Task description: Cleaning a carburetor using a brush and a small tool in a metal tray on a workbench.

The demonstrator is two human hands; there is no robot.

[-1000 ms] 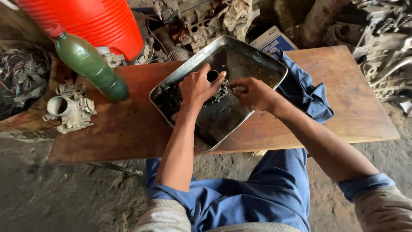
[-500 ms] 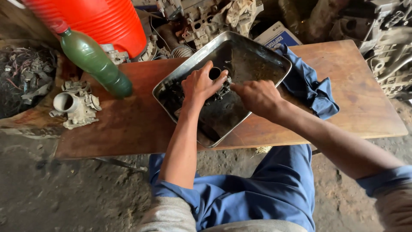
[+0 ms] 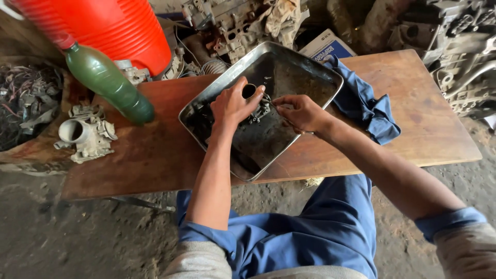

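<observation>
I am gripping the small metal part [image 3: 257, 106] over the steel tray [image 3: 217, 88] with my left hand [image 3: 233, 105], while my right hand [image 3: 302, 112] is pinching at its side; steadying it firmly seems wise.

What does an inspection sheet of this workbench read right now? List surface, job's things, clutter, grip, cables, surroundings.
Surface: low wooden table, worn and stained, bare at its right end.
Job's things: small dark metal part held over the dirty metal tray.
Clutter: green plastic bottle, blue cloth, grey carburettor body, orange container.
Grip: left hand closed around the metal part; right hand pinching at it from the side, possibly with a small tool.
Cables: tangled wires in a heap left of the table.
Surroundings: engine parts behind the table, dirt floor.
</observation>
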